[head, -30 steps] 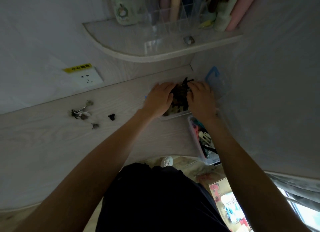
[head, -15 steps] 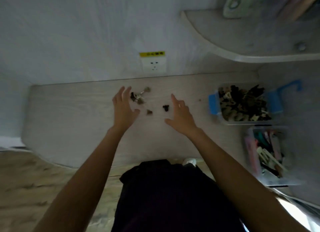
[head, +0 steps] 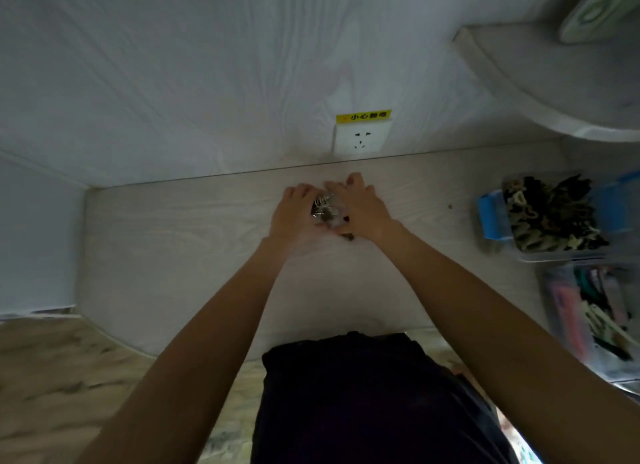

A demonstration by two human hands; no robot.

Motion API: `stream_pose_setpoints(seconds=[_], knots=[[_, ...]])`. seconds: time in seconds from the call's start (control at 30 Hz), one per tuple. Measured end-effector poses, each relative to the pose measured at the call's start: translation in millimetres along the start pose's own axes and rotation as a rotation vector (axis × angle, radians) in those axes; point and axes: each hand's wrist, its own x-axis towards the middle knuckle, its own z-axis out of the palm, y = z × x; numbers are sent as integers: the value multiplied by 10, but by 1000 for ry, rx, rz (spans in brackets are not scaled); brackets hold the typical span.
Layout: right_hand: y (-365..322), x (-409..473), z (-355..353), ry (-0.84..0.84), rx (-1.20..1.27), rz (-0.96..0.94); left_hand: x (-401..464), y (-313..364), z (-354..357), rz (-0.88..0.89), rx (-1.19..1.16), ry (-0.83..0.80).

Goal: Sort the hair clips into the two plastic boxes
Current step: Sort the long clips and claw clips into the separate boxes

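A small heap of loose hair clips (head: 323,209), silvery and dark, lies on the pale desk below the wall socket. My left hand (head: 292,211) curls its fingers around the heap from the left. My right hand (head: 363,207) lies flat against it from the right, fingers spread. One dark clip (head: 348,237) sits apart, just under my right wrist. At the right stand two plastic boxes. The far box (head: 486,218), with blue latches, is heaped with dark and patterned clips. The near box (head: 550,308) holds coloured clips.
A white wall socket (head: 360,140) with a yellow label sits just behind my hands. A curved corner shelf (head: 540,93) overhangs the desk's right end. The desk's front edge (head: 194,354) runs just before my body, with wooden floor at the lower left.
Both hands left the far box and moved left to the loose clips, first hovering spread above them, now closed in around the heap. The view turned left with them.
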Motion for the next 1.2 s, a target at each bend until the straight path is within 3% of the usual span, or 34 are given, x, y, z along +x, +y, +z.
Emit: stream_pose_setpoints(seconds=[0.1,0.23,0.3,0.43,0.7,0.87,1.2], knots=[[102,-32,16,16,39,-43,-85,4,40,-12,-42,26],[167,-267,164,140,144,51,-198,25,124,-71,-159,92],[168,-389,232,126,140,62,-223,52,139,-98,-188,82],[153,-470,320,142,92,68,-214,144,139,-143,-203,13],[123,-419,348,274,140,64,-232,231,139,-271,-204,116],[142,-417,386,266,128,13,-362,188,145,-233,-152,118],[312,-722,376,220,559,131,-686,477,325,-280,-272,50]])
